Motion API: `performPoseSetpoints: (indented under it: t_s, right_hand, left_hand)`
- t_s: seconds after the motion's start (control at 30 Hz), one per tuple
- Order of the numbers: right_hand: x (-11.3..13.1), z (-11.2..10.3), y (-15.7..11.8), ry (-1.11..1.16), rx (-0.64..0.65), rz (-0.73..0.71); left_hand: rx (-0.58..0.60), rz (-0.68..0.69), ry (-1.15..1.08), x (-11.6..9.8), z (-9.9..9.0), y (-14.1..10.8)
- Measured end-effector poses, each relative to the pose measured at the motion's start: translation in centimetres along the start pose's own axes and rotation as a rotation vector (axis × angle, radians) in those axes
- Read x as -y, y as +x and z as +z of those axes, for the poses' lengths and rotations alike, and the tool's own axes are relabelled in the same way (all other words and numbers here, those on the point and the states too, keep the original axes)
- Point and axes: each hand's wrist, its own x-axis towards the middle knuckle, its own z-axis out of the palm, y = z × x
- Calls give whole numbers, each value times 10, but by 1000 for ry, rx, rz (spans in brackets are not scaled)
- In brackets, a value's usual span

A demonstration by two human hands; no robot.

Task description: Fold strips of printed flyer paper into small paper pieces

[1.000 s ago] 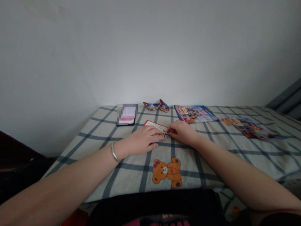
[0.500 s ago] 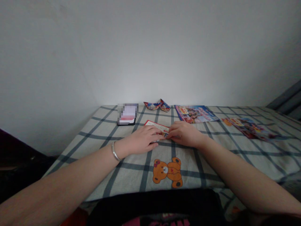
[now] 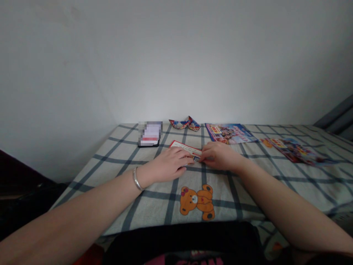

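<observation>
A folded sheet of printed paper [image 3: 185, 147], white with a red edge and a colourful patch, lies on the checked cloth between my hands. My left hand [image 3: 169, 163] rests over its left part, fingers stretched out flat on it and the thumb apart. A silver bangle circles the left wrist. At the paper's right end, my right hand [image 3: 219, 156] has its thumb and fingers pinched together on the edge. Both hands cover part of the sheet, so its full shape is hidden.
Behind the left hand lies a phone [image 3: 150, 134], its screen blurred. Folded paper boats [image 3: 180, 124] stand by the wall [image 3: 176, 66]. Two colourful flyers, one farther back [image 3: 231, 133] and one nearer [image 3: 300, 151], lie on the right of the checked cloth [image 3: 118, 206].
My right hand has shifted slightly to the right along the paper, uncovering a little more of it. My left hand stays nearly in place.
</observation>
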Motion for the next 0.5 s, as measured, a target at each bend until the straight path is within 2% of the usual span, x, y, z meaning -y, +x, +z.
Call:
performPoseSetpoints:
  t_s: [0.5]
  right_hand:
    - [-2,-6,-4,37,41,78]
  left_hand:
    - [-3,73,-37,9,-5,-4]
